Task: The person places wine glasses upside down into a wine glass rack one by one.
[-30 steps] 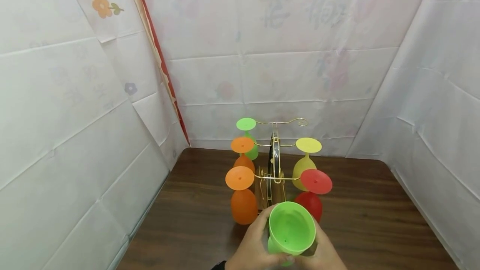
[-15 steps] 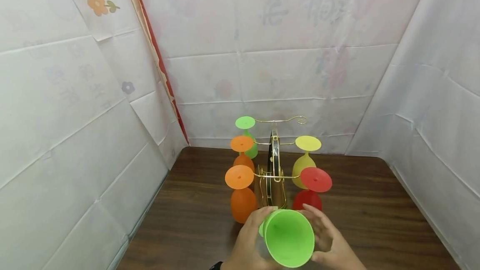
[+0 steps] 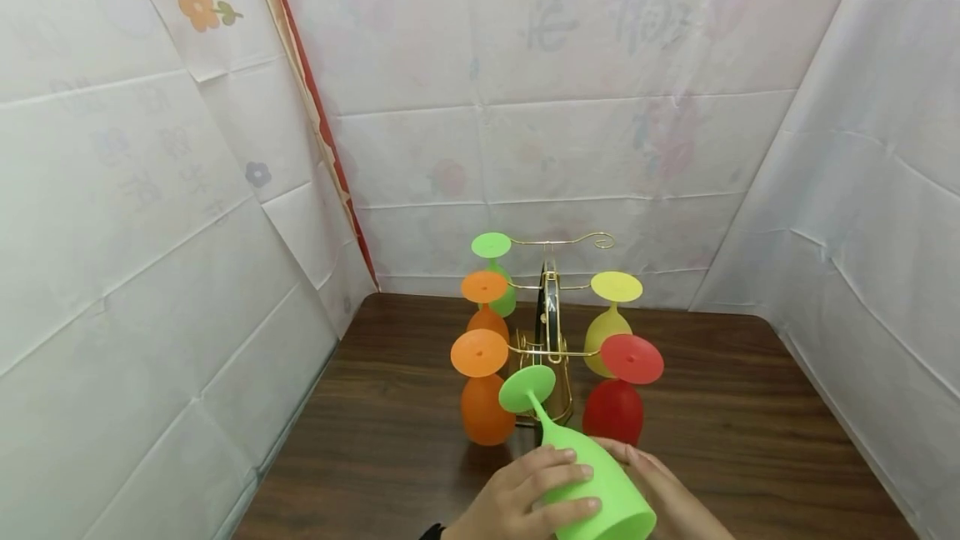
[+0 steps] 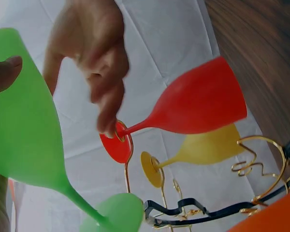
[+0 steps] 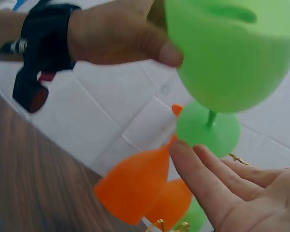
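My left hand (image 3: 525, 494) grips a green plastic goblet (image 3: 600, 482) round its bowl. The goblet leans, its foot up toward the rack and its mouth down toward the lower right. In the left wrist view its bowl (image 4: 24, 121) fills the left side. My right hand (image 3: 663, 486) is close on the goblet's right side, partly behind it in the head view. In the right wrist view the right hand (image 5: 251, 193) has its fingers extended below the goblet's foot, and the left thumb (image 5: 169, 53) lies on the bowl.
A gold wire rack (image 3: 553, 315) stands just beyond the hands. Upside-down goblets hang from it: orange ones (image 3: 487, 411) and a green one (image 3: 491, 247) on the left, yellow (image 3: 617, 287) and red (image 3: 615, 411) on the right. White sheeting (image 3: 600, 148) encloses the wooden table (image 3: 375, 432).
The green goblet has turned over: its mouth faced up toward the head camera, and now its foot points up and away. My right hand has let go of the bowl.
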`<state>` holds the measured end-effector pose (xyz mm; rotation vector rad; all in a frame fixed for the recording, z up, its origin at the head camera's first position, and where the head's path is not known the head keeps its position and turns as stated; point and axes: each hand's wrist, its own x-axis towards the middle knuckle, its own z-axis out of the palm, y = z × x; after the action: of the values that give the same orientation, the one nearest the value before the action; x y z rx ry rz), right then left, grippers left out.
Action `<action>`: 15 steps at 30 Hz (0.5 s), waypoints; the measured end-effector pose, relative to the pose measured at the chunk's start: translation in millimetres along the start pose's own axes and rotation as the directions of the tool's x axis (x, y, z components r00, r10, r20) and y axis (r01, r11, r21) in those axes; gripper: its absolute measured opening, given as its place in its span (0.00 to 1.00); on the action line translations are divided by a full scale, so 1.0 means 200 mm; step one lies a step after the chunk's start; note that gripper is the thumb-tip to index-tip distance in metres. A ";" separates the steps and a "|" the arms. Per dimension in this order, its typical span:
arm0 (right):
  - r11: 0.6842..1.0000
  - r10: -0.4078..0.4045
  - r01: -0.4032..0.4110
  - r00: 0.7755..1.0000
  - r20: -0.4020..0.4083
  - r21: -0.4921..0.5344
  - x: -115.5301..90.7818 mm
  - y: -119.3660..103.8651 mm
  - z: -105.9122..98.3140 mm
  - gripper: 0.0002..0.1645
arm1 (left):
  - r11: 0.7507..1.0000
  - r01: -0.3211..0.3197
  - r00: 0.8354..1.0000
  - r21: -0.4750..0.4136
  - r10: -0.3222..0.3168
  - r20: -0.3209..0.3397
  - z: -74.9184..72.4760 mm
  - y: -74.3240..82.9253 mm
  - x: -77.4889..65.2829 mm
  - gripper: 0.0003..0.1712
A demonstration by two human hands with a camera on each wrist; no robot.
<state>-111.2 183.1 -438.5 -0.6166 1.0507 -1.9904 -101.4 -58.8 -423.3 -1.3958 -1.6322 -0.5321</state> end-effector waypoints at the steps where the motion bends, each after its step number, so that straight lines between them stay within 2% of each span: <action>1: 1.000 0.006 -0.006 1.000 0.015 0.018 0.00 0.00 0.01 0.32 | 1.000 -0.002 1.000 0.002 0.002 0.019 0.00 0.01 0.00 0.20; 4: 0.998 -0.011 0.006 0.997 0.076 0.068 0.01 0.01 0.02 0.34 | 1.000 -0.027 0.997 0.008 0.027 0.066 0.01 0.01 -0.02 0.21; 6: 0.996 -0.004 -0.003 0.996 0.089 0.085 0.01 0.01 0.03 0.34 | 0.999 -0.050 0.994 0.002 0.049 0.094 0.01 0.01 -0.03 0.20; 12: 0.999 0.008 -0.012 0.995 0.097 0.043 0.00 0.00 0.03 0.32 | 0.993 -0.113 0.983 -0.017 0.114 0.142 0.01 0.01 -0.03 0.18; 15: 1.000 -0.016 0.016 0.993 0.118 0.000 0.00 0.00 0.02 0.30 | 0.994 -0.111 0.981 -0.025 0.113 0.159 0.02 0.01 -0.03 0.19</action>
<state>-108.6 180.7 -435.8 -0.7353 0.9778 -1.9423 -100.0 -59.0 -431.5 -1.5662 -1.6665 -0.3757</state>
